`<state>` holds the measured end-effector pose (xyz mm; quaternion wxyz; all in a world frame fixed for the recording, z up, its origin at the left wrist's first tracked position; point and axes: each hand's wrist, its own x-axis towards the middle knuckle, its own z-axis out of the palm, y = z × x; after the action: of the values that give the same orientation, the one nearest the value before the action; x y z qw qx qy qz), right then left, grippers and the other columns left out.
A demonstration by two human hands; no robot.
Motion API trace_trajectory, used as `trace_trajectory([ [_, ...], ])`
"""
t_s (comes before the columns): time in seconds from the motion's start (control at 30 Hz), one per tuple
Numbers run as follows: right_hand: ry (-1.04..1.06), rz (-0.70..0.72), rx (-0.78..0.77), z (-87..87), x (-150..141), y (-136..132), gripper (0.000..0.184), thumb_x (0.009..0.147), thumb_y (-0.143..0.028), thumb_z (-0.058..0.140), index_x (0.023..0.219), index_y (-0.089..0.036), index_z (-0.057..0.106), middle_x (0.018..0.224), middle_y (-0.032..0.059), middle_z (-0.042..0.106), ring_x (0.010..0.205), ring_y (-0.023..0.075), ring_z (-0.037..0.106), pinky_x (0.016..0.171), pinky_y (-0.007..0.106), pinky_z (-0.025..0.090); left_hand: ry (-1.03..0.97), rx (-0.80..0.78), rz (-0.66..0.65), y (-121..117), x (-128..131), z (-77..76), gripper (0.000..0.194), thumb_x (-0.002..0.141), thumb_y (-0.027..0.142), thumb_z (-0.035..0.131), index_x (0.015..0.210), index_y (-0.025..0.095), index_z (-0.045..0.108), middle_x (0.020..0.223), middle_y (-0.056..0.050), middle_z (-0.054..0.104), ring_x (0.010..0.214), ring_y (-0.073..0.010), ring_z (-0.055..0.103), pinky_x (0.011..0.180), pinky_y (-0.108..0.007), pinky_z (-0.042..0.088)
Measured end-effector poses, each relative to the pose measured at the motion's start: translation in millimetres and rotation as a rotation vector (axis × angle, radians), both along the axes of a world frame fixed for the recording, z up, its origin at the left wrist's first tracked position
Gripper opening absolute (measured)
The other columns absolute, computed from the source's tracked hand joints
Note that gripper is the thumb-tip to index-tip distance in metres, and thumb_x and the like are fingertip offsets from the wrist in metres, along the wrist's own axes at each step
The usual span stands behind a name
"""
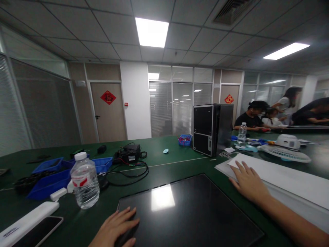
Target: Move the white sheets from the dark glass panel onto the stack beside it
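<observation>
A flat, glossy black display panel [195, 209] lies on the green table in front of me, reflecting the ceiling light. My left hand [117, 226] is at the panel's left edge, its fingers spread over the corner area. To the right, my right hand [246, 180] rests with fingers stretched on a stack of flat white sheets [288, 176]. The sheets lie beside the panel, toward the table's right side. Neither hand is closed around anything.
A water bottle [84, 181] stands left of the panel, near blue trays [48, 185], a white bar-shaped device [31, 218] and a phone [38, 233]. Behind are a black power adapter [128, 153] with cables and a computer tower [212, 130]. Several people sit or stand at the far right.
</observation>
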<state>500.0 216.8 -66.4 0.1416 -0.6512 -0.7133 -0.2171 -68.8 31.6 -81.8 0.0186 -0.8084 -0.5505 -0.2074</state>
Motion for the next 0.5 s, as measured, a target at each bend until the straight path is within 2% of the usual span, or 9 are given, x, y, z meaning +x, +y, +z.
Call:
trace_trajectory([
  [0.07, 0.118, -0.264, -0.097, -24.3, 35.7, 19.8, 0.069, 0.095, -0.062, 0.039, 0.139, -0.016, 0.064, 0.153, 0.0262, 0.049, 0.141, 0.0507, 0.043, 0.102, 0.072, 0.040, 0.043, -0.041, 0.020, 4.0, -4.8, 2.2, 0.042, 0.092, 0.054, 0.064, 0.133, 0.048, 0.064, 0.148, 0.001, 0.061, 0.137, -0.0319, 0.058, 0.112, -0.063, 0.045],
  [0.17, 0.129, -0.264, -0.030, -42.0, 73.7, 27.8, 0.089, 0.093, -0.076, 0.029, 0.147, -0.011, 0.057, 0.160, 0.0312, 0.037, 0.148, 0.0525, 0.030, 0.102, 0.072, 0.034, 0.065, -0.075, 0.165, 10.2, -11.5, 2.5, 0.047, 0.091, 0.064, 0.059, 0.133, 0.046, 0.066, 0.153, -0.001, 0.056, 0.142, -0.0344, 0.053, 0.113, -0.066, 0.042],
  [0.2, 0.134, -0.253, -0.019, -42.8, 81.0, 27.3, 0.092, 0.093, -0.078, 0.028, 0.147, -0.009, 0.056, 0.158, 0.0335, 0.038, 0.148, 0.0530, 0.031, 0.101, 0.072, 0.033, 0.053, -0.066, 0.231, 12.2, -13.3, 1.5, 0.048, 0.089, 0.066, 0.059, 0.131, 0.043, 0.068, 0.154, -0.002, 0.056, 0.141, -0.0349, 0.054, 0.114, -0.065, 0.043],
  [0.27, 0.172, -0.274, -0.081, -38.8, 87.7, 24.7, 0.093, 0.092, -0.080, 0.027, 0.145, -0.010, 0.058, 0.148, 0.0372, 0.048, 0.138, 0.0552, 0.044, 0.094, 0.073, 0.037, 0.012, -0.033, 0.340, 15.5, -16.1, -2.0, 0.049, 0.089, 0.065, 0.057, 0.126, 0.038, 0.073, 0.151, -0.005, 0.060, 0.137, -0.0343, 0.059, 0.113, -0.061, 0.047],
  [0.33, 0.183, -0.296, -0.180, -30.9, 85.7, 21.0, 0.088, 0.093, -0.079, 0.028, 0.140, -0.013, 0.062, 0.133, 0.0349, 0.061, 0.122, 0.0533, 0.058, 0.088, 0.071, 0.041, -0.028, 0.001, 0.394, 17.3, -18.5, -6.4, 0.046, 0.091, 0.061, 0.053, 0.119, 0.033, 0.077, 0.143, -0.006, 0.067, 0.128, -0.0313, 0.066, 0.110, -0.055, 0.052],
  [0.4, 0.134, -0.278, -0.223, -22.7, 78.0, 16.2, 0.077, 0.096, -0.071, 0.031, 0.135, -0.014, 0.065, 0.125, 0.0295, 0.066, 0.114, 0.0481, 0.064, 0.090, 0.067, 0.044, -0.054, 0.015, 0.395, 17.2, -20.9, -9.9, 0.044, 0.095, 0.057, 0.048, 0.117, 0.032, 0.077, 0.135, -0.006, 0.070, 0.121, -0.0270, 0.070, 0.107, -0.049, 0.055],
  [0.5, 0.047, -0.200, -0.196, -14.8, 60.4, 6.3, 0.053, 0.100, -0.046, 0.037, 0.120, -0.012, 0.071, 0.117, 0.0254, 0.069, 0.108, 0.0423, 0.067, 0.092, 0.059, 0.046, -0.083, 0.034, 0.348, 14.9, -24.5, -12.1, 0.040, 0.098, 0.055, 0.047, 0.115, 0.033, 0.076, 0.130, -0.002, 0.071, 0.118, -0.0224, 0.072, 0.102, -0.038, 0.058],
])
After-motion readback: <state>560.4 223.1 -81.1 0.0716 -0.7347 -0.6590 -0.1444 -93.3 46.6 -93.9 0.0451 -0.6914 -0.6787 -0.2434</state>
